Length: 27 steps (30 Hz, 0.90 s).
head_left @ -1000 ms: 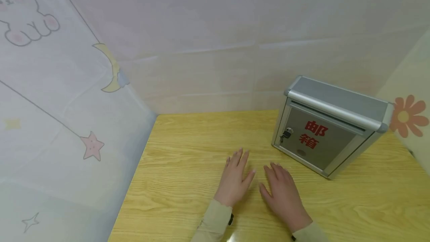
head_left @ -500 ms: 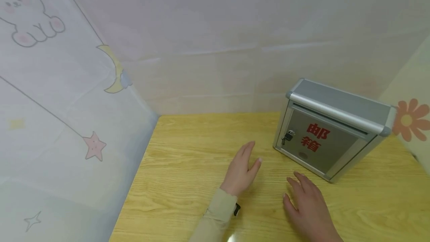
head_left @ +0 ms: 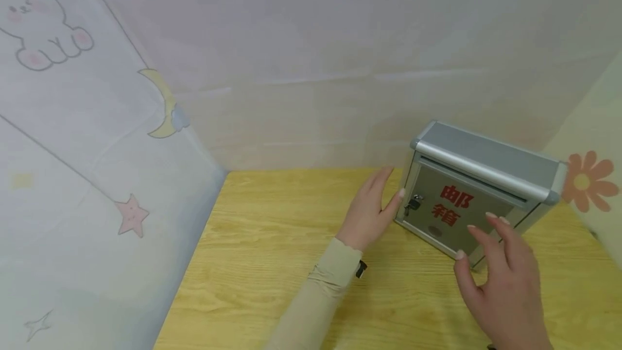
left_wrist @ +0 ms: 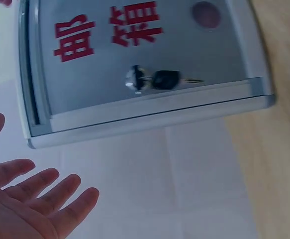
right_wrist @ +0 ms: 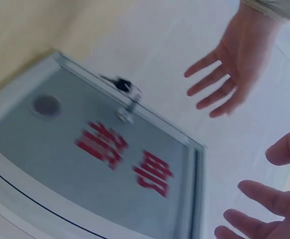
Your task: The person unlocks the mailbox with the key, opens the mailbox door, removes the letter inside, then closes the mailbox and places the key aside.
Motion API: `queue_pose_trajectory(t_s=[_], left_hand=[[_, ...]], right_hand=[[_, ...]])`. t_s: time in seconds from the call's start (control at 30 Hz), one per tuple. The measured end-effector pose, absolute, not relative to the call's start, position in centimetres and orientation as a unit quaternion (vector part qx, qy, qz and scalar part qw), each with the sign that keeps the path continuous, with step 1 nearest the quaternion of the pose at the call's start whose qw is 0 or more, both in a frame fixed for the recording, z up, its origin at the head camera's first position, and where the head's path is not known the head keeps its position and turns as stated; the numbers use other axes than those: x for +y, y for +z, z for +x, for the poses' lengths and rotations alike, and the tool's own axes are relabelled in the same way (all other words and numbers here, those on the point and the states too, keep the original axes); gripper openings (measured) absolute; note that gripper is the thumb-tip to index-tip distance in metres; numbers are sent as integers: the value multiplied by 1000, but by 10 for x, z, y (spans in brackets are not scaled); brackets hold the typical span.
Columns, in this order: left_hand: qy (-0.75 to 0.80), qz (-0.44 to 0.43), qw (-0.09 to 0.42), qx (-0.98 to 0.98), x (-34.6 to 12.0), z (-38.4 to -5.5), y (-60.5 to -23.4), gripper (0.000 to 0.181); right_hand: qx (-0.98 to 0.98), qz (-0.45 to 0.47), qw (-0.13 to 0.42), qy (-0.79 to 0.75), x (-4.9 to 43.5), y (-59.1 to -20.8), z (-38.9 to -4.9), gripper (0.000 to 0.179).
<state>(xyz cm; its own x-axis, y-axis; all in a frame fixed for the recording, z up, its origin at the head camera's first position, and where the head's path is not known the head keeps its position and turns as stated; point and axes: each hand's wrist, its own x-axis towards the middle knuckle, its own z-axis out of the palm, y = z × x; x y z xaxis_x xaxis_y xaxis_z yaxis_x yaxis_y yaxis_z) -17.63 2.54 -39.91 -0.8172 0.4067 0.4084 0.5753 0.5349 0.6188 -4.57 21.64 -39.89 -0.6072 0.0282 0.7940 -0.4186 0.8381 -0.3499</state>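
- Your left hand (head_left: pixel 368 216) sits just beside the mailbox's (head_left: pixel 488 147) left side, right hand (head_left: pixel 510 282) before its right edge; fingers spread, both apart from it.
- Versus one second ago: you've brought both up from the table (head_left: pixel 262 263), wider apart; mailbox stayed put.
- Mailbox upright on table, door (left_wrist: pixel 105 64) closed, key (left_wrist: pixel 165 79) in lock (left_wrist: pixel 134 79); contents hidden.

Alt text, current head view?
A person's left hand is by the side of a grey mailbox where a key hangs at the lock, the right hand in front of the opposite side. The mailbox, marked with red characters, stands on a wood-grain table near a pale wall.
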Motion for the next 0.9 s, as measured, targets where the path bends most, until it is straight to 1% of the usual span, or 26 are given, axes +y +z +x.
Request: queue_pose_trajectory(t_s=[0.2,0.37,0.47,0.67,0.77,0.9], left_hand=[[-397,-297,105,-862,38,-194,-370,60],[-412,-311,102,-850,53,-209,-356,60],[-414,-322,100,-846,60,-216,-352,58],[-425,-322,86,-842,67,-221,-348,52],[-430,-318,83,-841,69,-223,-347,50],[-434,-312,82,-841,72,-226,-346,46]], right_hand=[[-830,103,489,247,225,-361,-63,59],[-830,72,504,230,245,-344,-85,59],[-841,45,485,235,260,-340,-95,59],[-874,-14,405,269,279,-339,-104,51],[-876,-29,385,289,280,-342,-105,46],[-878,-33,377,295,282,-345,-105,44]])
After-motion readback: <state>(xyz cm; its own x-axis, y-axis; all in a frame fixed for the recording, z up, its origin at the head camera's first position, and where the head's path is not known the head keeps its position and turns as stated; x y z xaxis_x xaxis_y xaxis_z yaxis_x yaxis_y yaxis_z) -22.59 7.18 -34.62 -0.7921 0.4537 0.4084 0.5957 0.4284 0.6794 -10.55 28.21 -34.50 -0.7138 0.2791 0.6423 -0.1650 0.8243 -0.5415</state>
